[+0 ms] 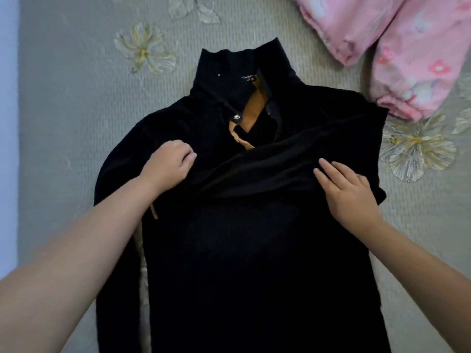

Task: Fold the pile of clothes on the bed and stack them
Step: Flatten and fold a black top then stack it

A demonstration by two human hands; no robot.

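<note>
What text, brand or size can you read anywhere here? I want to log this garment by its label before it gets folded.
Neck label inside the collar of the black jacket: a small dark tag with pale marks, too small and blurred to read.
Snap button at the collar: no lettering can be made out.
Pink garment: printed flowers and figures only, no words.
Bedspread: flower pattern, no text.

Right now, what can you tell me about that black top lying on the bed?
The black top lies spread flat on the grey flowered bedspread, high collar pointing away. It looks like soft, thick fabric, with tan lining at the open neck. Its right sleeve is folded across the chest. The left hand pinches the cloth; the right hand rests flat on it.
</note>
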